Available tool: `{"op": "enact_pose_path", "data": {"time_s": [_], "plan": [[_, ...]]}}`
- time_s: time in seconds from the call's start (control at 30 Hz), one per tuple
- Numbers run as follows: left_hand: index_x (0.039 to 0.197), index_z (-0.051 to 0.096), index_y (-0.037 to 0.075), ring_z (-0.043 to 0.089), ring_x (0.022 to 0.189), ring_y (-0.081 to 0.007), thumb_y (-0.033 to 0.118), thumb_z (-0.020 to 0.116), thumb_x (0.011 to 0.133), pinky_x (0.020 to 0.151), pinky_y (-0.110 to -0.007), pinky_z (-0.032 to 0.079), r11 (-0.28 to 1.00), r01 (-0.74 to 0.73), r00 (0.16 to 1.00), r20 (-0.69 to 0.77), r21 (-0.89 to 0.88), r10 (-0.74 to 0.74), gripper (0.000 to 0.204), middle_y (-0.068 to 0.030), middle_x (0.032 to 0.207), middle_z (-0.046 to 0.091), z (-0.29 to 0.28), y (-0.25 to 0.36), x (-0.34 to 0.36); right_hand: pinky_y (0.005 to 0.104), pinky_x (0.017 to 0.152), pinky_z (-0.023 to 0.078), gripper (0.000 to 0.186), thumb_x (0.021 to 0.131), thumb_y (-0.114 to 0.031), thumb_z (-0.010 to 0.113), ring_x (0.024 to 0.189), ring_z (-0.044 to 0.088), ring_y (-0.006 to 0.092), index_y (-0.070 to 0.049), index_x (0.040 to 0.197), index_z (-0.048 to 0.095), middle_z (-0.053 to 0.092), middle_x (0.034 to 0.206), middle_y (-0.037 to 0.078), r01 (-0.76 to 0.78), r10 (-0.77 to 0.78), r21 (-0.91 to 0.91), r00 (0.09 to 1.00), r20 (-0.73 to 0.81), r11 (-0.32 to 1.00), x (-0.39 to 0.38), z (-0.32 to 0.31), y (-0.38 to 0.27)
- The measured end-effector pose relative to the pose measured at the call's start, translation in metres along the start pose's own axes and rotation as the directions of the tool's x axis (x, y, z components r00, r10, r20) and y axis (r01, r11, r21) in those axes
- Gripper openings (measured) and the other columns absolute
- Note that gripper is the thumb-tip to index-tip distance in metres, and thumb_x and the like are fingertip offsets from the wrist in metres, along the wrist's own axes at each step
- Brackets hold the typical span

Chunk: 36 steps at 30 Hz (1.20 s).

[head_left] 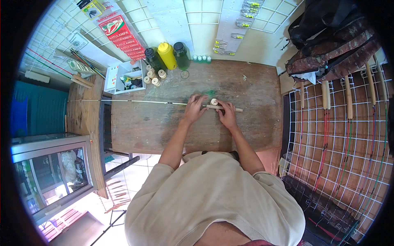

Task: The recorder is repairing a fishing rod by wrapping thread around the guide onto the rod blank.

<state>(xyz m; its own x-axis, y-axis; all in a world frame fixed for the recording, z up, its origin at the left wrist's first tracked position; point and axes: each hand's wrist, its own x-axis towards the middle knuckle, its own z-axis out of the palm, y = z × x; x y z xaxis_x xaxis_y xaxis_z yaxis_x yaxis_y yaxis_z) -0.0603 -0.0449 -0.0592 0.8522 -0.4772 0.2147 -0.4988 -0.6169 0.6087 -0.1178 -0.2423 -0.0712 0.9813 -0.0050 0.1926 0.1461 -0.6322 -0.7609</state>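
A thin, pale fishing rod (154, 102) lies crosswise over the wooden table, its tip end reaching left past the table's edge. Its light wooden handle (238, 109) points right. My left hand (195, 109) is curled over the slim shaft just left of the handle, fingers above it and thumb below. My right hand (227, 113) grips the handle between thumb and fingers. A small white thread spool (214, 101) sits against the handle's far side, between my two hands and close to my right fingertips. Whether a finger touches the spool is hard to tell.
Several pale spools (156, 81) stand at the back left beside a white box (113, 80) of small supplies. Behind them are a yellow squeeze bottle (167, 55) and dark bottles (181, 56). At right, a wire rack (328, 139) holds several rods below a camouflage bag (324, 61).
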Motion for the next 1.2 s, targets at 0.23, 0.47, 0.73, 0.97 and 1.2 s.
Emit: {"op": "enact_pose_path", "data": {"time_s": [0.23,0.47,0.73,0.97,1.2], "plan": [[0.131,0.047,0.014,0.042,0.12,-0.0311,0.019,0.075,0.075,0.103,-0.043,0.033,0.993,0.093,0.99,0.101,0.069,-0.099,0.063,-0.0023,0.117,0.063,0.007,0.008,0.005,0.0384,0.095,0.036,0.056,0.073,-0.005,0.071,0.107,0.049,0.0266,-0.018,0.126,0.056,0.061,0.115,0.005,-0.085,0.084,-0.034,0.996,-0.006,0.996,0.002,0.003,-0.007],[0.132,0.047,0.017,0.042,0.118,-0.0304,0.011,0.075,0.071,0.103,-0.041,0.032,0.971,0.193,0.979,0.092,-0.14,-0.182,0.067,0.0027,0.118,0.063,0.01,0.015,0.008,0.0379,0.099,0.03,0.065,0.069,0.0,0.072,0.109,0.05,0.0238,-0.017,0.128,0.053,0.062,0.117,0.002,-0.17,0.17,0.028,0.985,-0.002,0.985,0.008,0.005,-0.006],[0.133,0.046,0.017,0.043,0.118,-0.0303,0.008,0.076,0.069,0.103,-0.041,0.033,0.964,0.147,0.989,0.001,-0.219,-0.151,0.071,0.0018,0.119,0.063,0.011,0.015,0.011,0.0379,0.1,0.029,0.069,0.067,0.001,0.073,0.114,0.049,0.0232,-0.017,0.13,0.051,0.062,0.118,0.001,-0.196,0.197,0.087,0.98,0.003,0.977,0.011,0.003,-0.01],[0.125,0.054,0.016,0.045,0.117,-0.0295,0.017,0.077,0.07,0.099,-0.042,0.035,1.0,0.016,1.0,-0.002,0.002,-0.016,0.059,-0.003,0.117,0.061,0.004,0.012,0.008,0.0403,0.099,0.033,0.062,0.071,-0.003,0.072,0.114,0.047,0.0294,-0.019,0.128,0.053,0.054,0.126,0.007,-0.055,0.054,-0.018,0.999,-0.004,0.998,0.013,-0.003,-0.013],[0.096,0.064,0.012,0.049,0.106,-0.0269,0.019,0.074,0.071,0.089,-0.042,0.038,0.972,-0.142,0.983,-0.088,0.186,0.161,0.027,-0.0037,0.097,0.059,0.0,0.005,0.006,0.0398,0.09,0.041,0.049,0.071,0.0,0.071,0.105,0.049,0.034,-0.012,0.117,0.057,0.049,0.108,0.014,0.034,-0.034,0.012,0.999,-0.025,0.999,0.012,0.001,-0.01]]}}
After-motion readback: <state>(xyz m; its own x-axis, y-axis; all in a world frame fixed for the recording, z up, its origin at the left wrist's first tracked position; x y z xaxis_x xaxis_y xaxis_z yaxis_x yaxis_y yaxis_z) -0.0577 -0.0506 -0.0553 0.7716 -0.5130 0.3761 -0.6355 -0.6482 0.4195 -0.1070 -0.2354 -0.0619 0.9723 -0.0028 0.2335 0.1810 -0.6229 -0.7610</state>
